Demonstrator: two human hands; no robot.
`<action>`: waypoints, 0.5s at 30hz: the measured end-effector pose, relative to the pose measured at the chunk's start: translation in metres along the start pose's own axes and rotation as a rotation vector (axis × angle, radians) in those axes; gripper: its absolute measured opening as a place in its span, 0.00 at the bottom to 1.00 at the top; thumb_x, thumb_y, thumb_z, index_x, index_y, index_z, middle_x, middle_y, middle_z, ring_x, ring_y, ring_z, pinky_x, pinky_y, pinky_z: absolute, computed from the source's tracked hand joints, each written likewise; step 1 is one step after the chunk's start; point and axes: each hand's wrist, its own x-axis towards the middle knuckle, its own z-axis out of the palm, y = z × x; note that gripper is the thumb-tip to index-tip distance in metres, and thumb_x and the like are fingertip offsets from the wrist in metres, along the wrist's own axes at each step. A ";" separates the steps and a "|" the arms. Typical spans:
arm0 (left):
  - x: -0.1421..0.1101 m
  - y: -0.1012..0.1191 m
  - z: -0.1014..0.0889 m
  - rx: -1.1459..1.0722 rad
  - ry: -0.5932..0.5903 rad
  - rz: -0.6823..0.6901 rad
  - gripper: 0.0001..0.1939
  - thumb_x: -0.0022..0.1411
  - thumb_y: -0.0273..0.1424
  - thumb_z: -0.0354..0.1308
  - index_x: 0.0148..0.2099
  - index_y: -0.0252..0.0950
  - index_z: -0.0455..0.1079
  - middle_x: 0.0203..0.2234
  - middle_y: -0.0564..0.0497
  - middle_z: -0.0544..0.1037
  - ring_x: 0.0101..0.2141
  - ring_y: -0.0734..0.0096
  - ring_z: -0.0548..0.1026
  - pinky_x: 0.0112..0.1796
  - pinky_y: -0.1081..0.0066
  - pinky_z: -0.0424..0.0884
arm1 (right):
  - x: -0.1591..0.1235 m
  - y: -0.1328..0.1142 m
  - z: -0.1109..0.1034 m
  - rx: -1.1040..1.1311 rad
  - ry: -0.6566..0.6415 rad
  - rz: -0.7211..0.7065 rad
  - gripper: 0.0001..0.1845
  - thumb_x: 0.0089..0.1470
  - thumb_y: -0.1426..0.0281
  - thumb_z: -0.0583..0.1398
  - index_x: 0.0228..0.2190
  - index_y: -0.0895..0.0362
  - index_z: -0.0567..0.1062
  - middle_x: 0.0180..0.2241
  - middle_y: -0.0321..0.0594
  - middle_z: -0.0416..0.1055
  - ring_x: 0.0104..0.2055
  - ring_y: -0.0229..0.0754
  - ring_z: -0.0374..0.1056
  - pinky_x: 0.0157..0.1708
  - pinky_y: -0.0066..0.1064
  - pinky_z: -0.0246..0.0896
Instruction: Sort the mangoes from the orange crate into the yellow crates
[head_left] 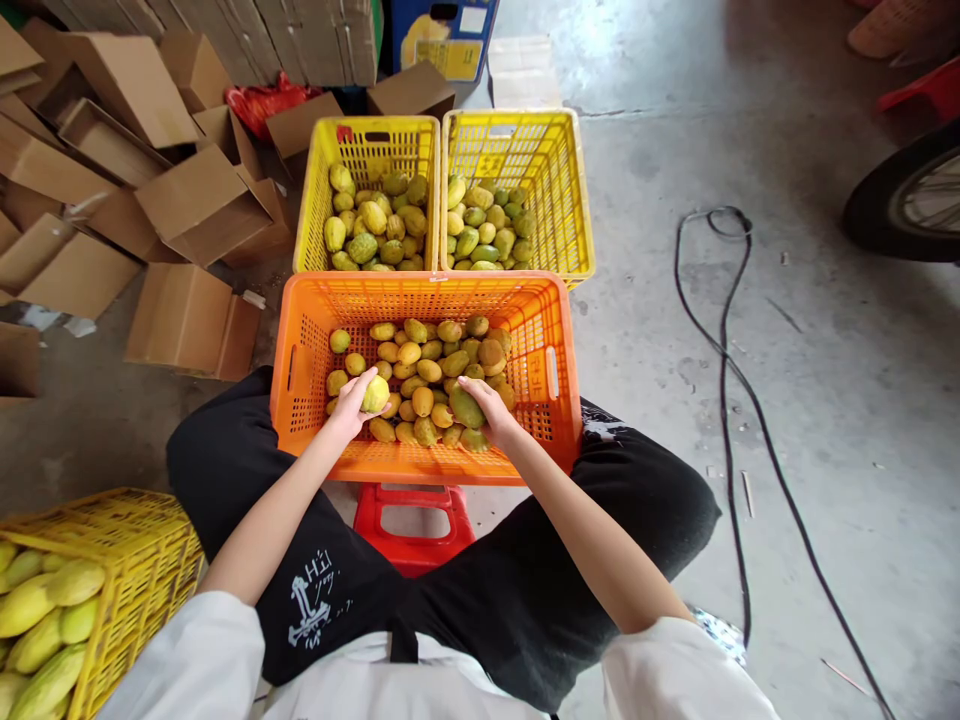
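Observation:
In front of me sits an orange plastic crate [427, 462], holding many oval yellow, green and brownish fruits [422, 402]. My left hand [349, 408] is closed around a pale yellow, bumpy, melon-like fruit [375, 394], held over the left-centre of the crate. On the right, my right hand [491, 408] grips a larger dark green oval fruit [466, 407] over the pile; its fingers are partly hidden behind the fruit. Beyond the orange crate stand a yellow crate [306, 215] with yellow and green fruits and another yellow crate [574, 190] with smaller, greener ones.
A red plastic stool [416, 550] shows below the orange crate. At lower left is a tilted yellow crate [142, 560] of long yellow-green fruits. Opened cardboard boxes [195, 205] crowd the left. A black cable [757, 400] and a wheel [911, 195] are to the right.

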 end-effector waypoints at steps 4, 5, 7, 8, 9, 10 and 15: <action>-0.005 -0.002 0.001 0.035 -0.016 0.049 0.23 0.47 0.29 0.78 0.39 0.36 0.67 0.32 0.50 0.76 0.35 0.68 0.78 0.42 0.57 0.82 | -0.002 -0.001 0.003 -0.033 0.043 0.019 0.15 0.47 0.62 0.69 0.33 0.51 0.72 0.31 0.36 0.74 0.33 0.47 0.76 0.33 0.40 0.78; -0.006 -0.002 0.002 0.033 0.000 0.052 0.24 0.46 0.28 0.78 0.38 0.36 0.66 0.33 0.50 0.76 0.35 0.69 0.78 0.42 0.57 0.82 | -0.003 -0.001 0.003 -0.042 0.055 0.023 0.13 0.47 0.62 0.68 0.33 0.51 0.71 0.30 0.36 0.74 0.33 0.47 0.76 0.33 0.39 0.78; -0.007 -0.002 0.003 0.034 0.019 0.055 0.23 0.46 0.27 0.78 0.37 0.36 0.66 0.33 0.51 0.75 0.35 0.70 0.77 0.41 0.58 0.83 | -0.003 -0.001 0.004 -0.050 0.065 0.030 0.11 0.48 0.63 0.66 0.32 0.51 0.71 0.30 0.37 0.74 0.34 0.47 0.76 0.33 0.39 0.78; -0.007 -0.001 0.004 0.041 0.019 0.053 0.21 0.47 0.28 0.77 0.36 0.36 0.66 0.33 0.51 0.75 0.35 0.70 0.76 0.41 0.58 0.83 | -0.004 -0.002 0.004 -0.048 0.063 0.032 0.10 0.48 0.62 0.66 0.32 0.51 0.72 0.30 0.37 0.74 0.34 0.48 0.76 0.32 0.39 0.78; -0.008 -0.001 0.004 0.051 0.015 0.049 0.19 0.48 0.28 0.76 0.36 0.35 0.67 0.33 0.51 0.75 0.34 0.71 0.76 0.40 0.59 0.83 | -0.004 -0.003 0.004 -0.045 0.061 0.036 0.10 0.49 0.62 0.65 0.33 0.51 0.72 0.30 0.37 0.74 0.34 0.48 0.76 0.32 0.39 0.78; -0.008 0.000 0.004 0.061 0.008 0.044 0.16 0.50 0.29 0.74 0.35 0.35 0.69 0.32 0.51 0.74 0.33 0.71 0.76 0.39 0.61 0.83 | -0.005 -0.003 0.004 -0.041 0.059 0.042 0.10 0.49 0.62 0.65 0.33 0.51 0.73 0.29 0.38 0.75 0.34 0.49 0.77 0.31 0.39 0.77; -0.008 0.003 0.004 0.076 -0.005 0.023 0.08 0.58 0.31 0.65 0.38 0.33 0.73 0.29 0.50 0.75 0.29 0.71 0.77 0.33 0.66 0.82 | -0.003 -0.003 0.002 -0.036 0.060 0.075 0.12 0.49 0.59 0.65 0.34 0.53 0.74 0.28 0.39 0.75 0.30 0.48 0.76 0.28 0.39 0.76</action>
